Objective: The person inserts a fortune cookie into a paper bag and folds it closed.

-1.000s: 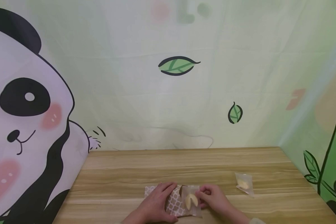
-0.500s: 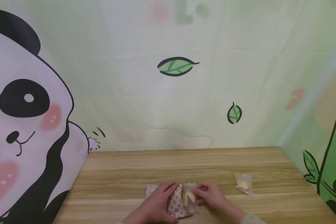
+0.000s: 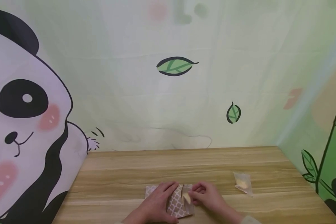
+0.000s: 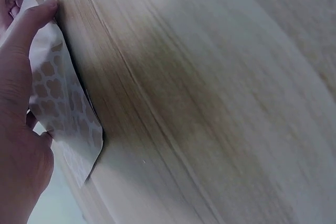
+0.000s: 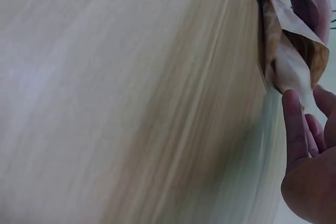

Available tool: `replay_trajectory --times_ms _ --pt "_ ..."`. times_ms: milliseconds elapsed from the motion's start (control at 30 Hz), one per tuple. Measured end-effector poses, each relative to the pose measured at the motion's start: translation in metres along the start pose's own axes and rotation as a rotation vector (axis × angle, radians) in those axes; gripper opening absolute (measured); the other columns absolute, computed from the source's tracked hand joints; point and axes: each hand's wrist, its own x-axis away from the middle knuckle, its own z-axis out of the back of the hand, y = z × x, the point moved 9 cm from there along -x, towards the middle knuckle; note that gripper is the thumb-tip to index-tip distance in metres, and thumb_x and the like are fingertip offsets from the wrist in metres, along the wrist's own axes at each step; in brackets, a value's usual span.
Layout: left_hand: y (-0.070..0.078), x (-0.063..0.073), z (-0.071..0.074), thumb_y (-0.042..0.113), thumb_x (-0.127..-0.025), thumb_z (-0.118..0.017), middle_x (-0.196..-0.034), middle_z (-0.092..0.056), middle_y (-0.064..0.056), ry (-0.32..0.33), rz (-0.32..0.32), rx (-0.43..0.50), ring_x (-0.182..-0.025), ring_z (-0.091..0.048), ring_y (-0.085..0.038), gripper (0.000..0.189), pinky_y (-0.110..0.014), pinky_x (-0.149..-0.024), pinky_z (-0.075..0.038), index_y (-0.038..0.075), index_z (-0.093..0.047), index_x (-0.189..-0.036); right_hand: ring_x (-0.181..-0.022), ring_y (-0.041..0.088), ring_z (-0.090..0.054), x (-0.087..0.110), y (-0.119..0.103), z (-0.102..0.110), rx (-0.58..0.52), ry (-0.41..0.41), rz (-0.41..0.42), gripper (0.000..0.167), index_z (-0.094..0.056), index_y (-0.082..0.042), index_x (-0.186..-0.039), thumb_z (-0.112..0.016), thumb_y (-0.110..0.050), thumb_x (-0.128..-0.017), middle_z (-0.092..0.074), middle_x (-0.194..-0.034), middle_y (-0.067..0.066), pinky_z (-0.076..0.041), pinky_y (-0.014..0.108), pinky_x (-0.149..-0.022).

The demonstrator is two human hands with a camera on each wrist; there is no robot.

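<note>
A brown paper bag with a white lattice pattern (image 3: pixel 175 206) lies on the table, its mouth toward the right. My left hand (image 3: pixel 156 203) grips it across the middle, thumb at the near edge and fingers at the far edge. In the right wrist view the bag's mouth (image 5: pixel 314 56) gapes. A fortune cookie (image 3: pixel 186 198) in a clear wrapper (image 3: pixel 189 211) sits partly inside that mouth. My right hand (image 3: pixel 208 196) pinches the wrapper's outer end, fingertips right at the bag's opening. The cookie's left part is hidden by the bag.
Another fortune cookie in a clear wrapper (image 3: pixel 243 183) lies farther back on the right of the wooden table (image 3: pixel 123 168). Behind the table hangs a pale green backdrop (image 3: pixel 128 93) with a printed panda and leaves.
My right hand has moved left with the wrapped fortune cookie, from over the bag's right end into its mouth. The left hand keeps its grip on the paper bag.
</note>
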Motion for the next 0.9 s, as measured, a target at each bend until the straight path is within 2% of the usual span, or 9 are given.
replay_trajectory --times_ms 100,267,500,700,900 --pt "0.000 -0.001 -0.001 0.057 -0.064 -0.094 -0.162 -0.047 -0.002 0.005 0.001 -0.008 -0.146 -0.047 -0.024 0.121 -0.044 -0.118 -0.045 0.012 -0.042 -0.164 -0.078 0.022 -0.073 0.002 -0.001 0.002 -0.016 -0.001 0.007 0.023 -0.067 0.011 -0.106 -0.080 -0.004 -0.093 -0.071 -0.087 0.011 -0.066 0.034 -0.069" --pt "-0.002 0.000 -0.001 0.057 -0.064 -0.095 -0.163 -0.046 -0.002 0.001 0.018 0.012 -0.147 -0.046 -0.026 0.122 -0.045 -0.118 -0.045 0.013 -0.041 -0.165 -0.084 0.023 -0.074 0.005 -0.003 -0.005 -0.051 -0.067 0.022 0.026 -0.066 0.013 -0.108 -0.081 0.002 -0.090 -0.073 -0.093 0.015 -0.066 0.033 -0.073" --pt "-0.001 -0.001 -0.001 0.058 -0.065 -0.095 -0.164 -0.044 -0.001 -0.006 0.018 0.043 -0.147 -0.045 -0.024 0.123 -0.042 -0.118 -0.045 0.012 -0.041 -0.165 -0.086 0.018 -0.074 0.005 -0.006 -0.013 0.004 -0.056 0.051 0.024 -0.068 0.009 -0.107 -0.083 0.001 -0.090 -0.074 -0.096 0.011 -0.064 0.028 -0.074" --pt "0.000 -0.001 0.000 0.059 -0.065 -0.096 -0.164 -0.044 -0.001 -0.003 0.027 0.061 -0.147 -0.046 -0.025 0.123 -0.044 -0.117 -0.046 0.013 -0.041 -0.165 -0.087 0.023 -0.076 0.012 -0.012 -0.011 -0.052 -0.067 0.028 0.021 -0.070 0.012 -0.110 -0.076 -0.004 -0.097 -0.077 -0.096 0.018 -0.065 0.030 -0.077" --pt "0.002 -0.001 0.000 0.056 -0.064 -0.097 -0.162 -0.046 -0.003 0.011 0.017 0.062 -0.146 -0.047 -0.024 0.122 -0.042 -0.117 -0.046 0.011 -0.043 -0.163 -0.100 0.032 -0.078 0.020 -0.016 -0.016 -0.171 -0.115 0.009 0.026 -0.065 0.021 -0.116 -0.064 -0.002 -0.105 -0.076 -0.107 0.027 -0.065 0.034 -0.084"
